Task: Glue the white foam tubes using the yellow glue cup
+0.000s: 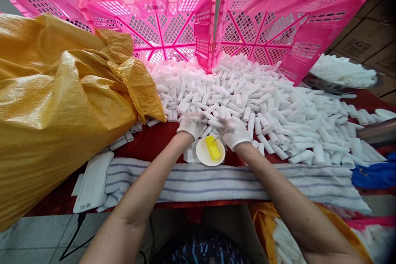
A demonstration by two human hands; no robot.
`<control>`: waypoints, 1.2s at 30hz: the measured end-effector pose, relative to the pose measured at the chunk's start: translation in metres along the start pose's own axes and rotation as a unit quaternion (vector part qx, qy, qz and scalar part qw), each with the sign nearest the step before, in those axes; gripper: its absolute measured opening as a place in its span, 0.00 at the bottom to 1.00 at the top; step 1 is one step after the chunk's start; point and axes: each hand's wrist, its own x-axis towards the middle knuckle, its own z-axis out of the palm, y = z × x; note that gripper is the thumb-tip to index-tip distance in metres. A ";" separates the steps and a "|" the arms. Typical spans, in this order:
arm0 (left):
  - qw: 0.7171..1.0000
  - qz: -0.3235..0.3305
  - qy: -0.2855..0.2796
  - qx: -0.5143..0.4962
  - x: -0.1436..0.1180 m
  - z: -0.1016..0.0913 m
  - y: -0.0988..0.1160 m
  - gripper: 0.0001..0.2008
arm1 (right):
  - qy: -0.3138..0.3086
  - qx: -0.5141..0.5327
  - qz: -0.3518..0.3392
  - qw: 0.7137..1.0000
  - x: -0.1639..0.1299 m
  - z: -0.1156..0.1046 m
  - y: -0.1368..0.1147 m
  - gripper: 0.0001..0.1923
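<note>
Both hands wear white gloves and meet at the front edge of a large pile of short white tubes [241,90]. My left hand [190,125] is closed, its fingertips among the nearest tubes; what they pinch is hard to make out. My right hand [235,133] is closed too, with its thumb and fingers at the end of a white tube [215,124] that lies between the hands. Just below them stands a small cream plate [204,157] with a yellow sponge-like block [213,147] on it. A thin stick-like piece shows beside the block.
Pink plastic crates [163,29] stand on their sides behind the pile. A big yellow woven sack [62,99] fills the left. A striped towel [213,179] lines the table's front edge, beside a white flat device [94,181]. At right sits a metal bowl [328,86] heaped with tubes.
</note>
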 end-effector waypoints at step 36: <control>0.961 -0.162 0.127 -0.185 -0.062 -0.044 -0.037 0.10 | -0.158 0.214 0.193 0.944 -0.067 -0.065 -0.049 0.25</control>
